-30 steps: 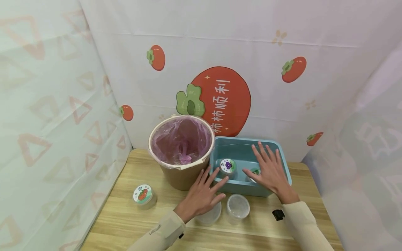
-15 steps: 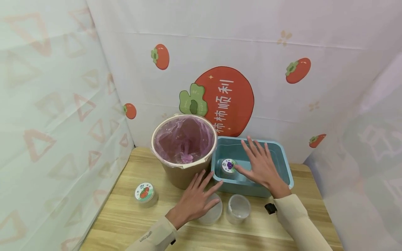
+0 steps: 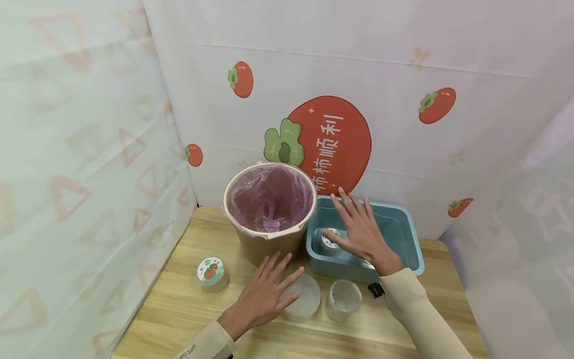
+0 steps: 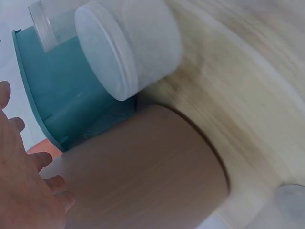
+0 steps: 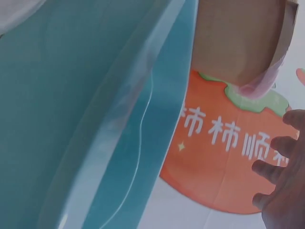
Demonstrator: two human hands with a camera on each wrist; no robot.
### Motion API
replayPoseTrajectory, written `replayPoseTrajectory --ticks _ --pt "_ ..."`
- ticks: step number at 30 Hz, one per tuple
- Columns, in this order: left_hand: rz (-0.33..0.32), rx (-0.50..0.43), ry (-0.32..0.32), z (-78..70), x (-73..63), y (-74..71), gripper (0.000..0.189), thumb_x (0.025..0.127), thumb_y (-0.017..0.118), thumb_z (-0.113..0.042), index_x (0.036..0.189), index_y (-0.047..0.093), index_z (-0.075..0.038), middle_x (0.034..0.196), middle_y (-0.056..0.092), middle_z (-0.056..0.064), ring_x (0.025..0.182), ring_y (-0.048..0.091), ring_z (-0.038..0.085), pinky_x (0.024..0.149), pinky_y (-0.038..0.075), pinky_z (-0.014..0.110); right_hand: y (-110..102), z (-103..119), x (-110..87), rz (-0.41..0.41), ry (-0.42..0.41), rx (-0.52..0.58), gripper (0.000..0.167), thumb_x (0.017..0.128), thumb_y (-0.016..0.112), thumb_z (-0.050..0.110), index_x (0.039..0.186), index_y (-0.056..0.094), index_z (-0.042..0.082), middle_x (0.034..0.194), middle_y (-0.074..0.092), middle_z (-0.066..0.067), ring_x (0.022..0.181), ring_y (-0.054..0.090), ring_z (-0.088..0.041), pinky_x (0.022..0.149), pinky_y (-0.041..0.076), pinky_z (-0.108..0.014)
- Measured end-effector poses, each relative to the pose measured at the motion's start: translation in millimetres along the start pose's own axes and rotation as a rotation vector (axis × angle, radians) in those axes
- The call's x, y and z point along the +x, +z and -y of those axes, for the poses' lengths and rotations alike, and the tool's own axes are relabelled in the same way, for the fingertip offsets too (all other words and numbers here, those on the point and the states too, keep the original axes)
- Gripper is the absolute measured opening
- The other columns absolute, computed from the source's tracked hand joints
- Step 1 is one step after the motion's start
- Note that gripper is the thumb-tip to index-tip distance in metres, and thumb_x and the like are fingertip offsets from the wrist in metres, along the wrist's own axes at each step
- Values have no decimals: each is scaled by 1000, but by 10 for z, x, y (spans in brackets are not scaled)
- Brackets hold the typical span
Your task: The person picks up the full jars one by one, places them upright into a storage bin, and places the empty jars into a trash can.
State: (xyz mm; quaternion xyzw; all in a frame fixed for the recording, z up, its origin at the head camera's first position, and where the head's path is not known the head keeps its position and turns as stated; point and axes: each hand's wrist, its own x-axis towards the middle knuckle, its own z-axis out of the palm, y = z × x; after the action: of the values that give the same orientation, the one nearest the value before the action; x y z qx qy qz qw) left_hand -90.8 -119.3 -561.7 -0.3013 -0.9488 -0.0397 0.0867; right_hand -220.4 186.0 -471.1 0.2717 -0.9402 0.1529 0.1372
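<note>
- Pale cloth point(image 3: 215, 109) printed with red fruit hangs beyond both hands, and wood-grain tabletop point(image 3: 170, 309) lies below them.
- Left hand point(image 3: 264, 294): palm down, fingers spread and reaching forward, thumb out to its right. Whether any fingertip touches something cannot be told.
- Right hand point(image 3: 360, 233): fingers spread and thumb held apart, over the blue bin point(image 3: 341, 269). From the head view, contact with the bin cannot be judged.
- Light sleeves cover both forearms, and a small black piece point(image 3: 375, 290) shows beside the right cuff.
- Just right of the left hand, partly covered by it from above, stands a translucent lidded container point(image 3: 307, 299).
- Next to that one, between the two hands and nearer the person than the bin, is a second clear container point(image 3: 343, 299).
- Beneath the right thumb, inside the bin, sits a tub with a white label point(image 3: 330, 244), its top partly hidden.
- Directly ahead of the left fingertips rises a brown bucket point(image 3: 253, 247), with a pinkish-purple plastic liner point(image 3: 287, 199) inside its cream rim; the bin is just to its right.
- Out to the left of the left hand, well apart from the bin, is another tub with a red fruit on its label point(image 3: 213, 274).
- Farthest ahead, beyond the bucket and bin, a large red fruit print point(image 3: 354, 134) bears white characters.
</note>
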Motion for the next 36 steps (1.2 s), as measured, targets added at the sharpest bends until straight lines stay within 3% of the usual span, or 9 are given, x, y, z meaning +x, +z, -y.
replayPoseTrajectory --ticks 4,8,15,23,27,36 --pt "-25 7 -3 61 -124 12 62 115 38 -61 171 37 -36 179 30 12 165 29 42 132 33 59 10 56 76 17 3 3 101 98 56 76 176 23 22 184 18 -11 167 22 -44 132 8 -75" --pt "-74 0 -18 156 -252 22 62 113 45 -61 169 42 -35 177 34 13 162 33 44 130 35 60 -7 105 134 37 12 18 97 99 57 73 176 25 22 185 14 -7 168 21 -43 134 4 -73" --pt "-88 -59 -97 346 -507 -5 61 111 55 -55 167 47 -32 175 38 16 159 38 49 127 37 64 -36 154 239 38 -7 27 94 101 53 74 176 24 25 185 12 -6 168 18 -41 134 3 -72" --pt "-119 -30 -201 638 -747 -41 59 110 57 -53 163 53 -29 173 41 16 160 34 49 126 37 67 -37 213 325 52 1 10 94 101 48 77 176 26 25 185 12 -5 169 16 -40 134 2 -73" --pt "-94 -15 -243 804 -799 -93 59 109 59 -52 161 56 -27 174 39 17 161 32 49 129 31 66 -22 248 384 54 0 7 94 101 45 79 175 27 25 185 13 -6 169 16 -41 133 1 -74" --pt "-56 -44 -314 1135 -825 -155 66 108 63 -48 168 45 -25 176 33 20 163 24 52 129 26 72 -1 316 460 84 -6 21 96 101 42 81 176 23 24 186 10 -4 170 13 -39 134 1 -72"
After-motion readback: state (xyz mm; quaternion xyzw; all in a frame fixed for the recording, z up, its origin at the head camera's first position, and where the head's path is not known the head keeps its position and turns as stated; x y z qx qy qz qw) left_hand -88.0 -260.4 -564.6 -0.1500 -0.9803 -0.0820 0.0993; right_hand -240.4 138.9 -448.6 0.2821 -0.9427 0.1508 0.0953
